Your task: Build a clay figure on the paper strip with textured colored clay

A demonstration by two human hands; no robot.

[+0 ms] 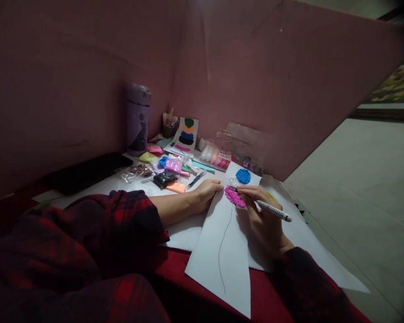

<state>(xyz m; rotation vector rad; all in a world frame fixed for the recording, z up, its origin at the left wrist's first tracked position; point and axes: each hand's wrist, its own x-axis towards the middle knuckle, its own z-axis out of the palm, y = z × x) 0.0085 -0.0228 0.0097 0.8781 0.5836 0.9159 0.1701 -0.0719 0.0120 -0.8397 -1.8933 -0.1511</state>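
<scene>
Red-and-black plaid cloth [128, 298] fills the bottom left corner, right up against the camera. Past that, a long white paper strip [235, 269] lies slantwise over a bigger white sheet [309, 242], its near end out over a deep red surface [175, 264]. A thin, wavy dark line runs down the strip from a rough-textured magenta-pink clay patch [234, 198]. A round, bright blue clay patch [243, 176] sits above it, with a small whitish patch [233, 181] just beside the blue.

Left hand [206, 194]: fingers curled at the strip's left edge, but can't tell if they're pinching it or just pressing on it. Right hand [264, 224] is gripping a slim white tool with a dark-patterned handle [274, 211] like a pen, and dark fork-like tines [232, 189] poke out past the fingertips over the pink. Looks like one tool to me, though the fingers hide the middle.

My read: the pink's being textured right now, since its surface is all ridged. Next move calls for light, short presses and a steady left hand, imo, without catching the whitish bit. Plastic-wrapped clay packets [173, 165] are piled behind the left wrist.
</scene>
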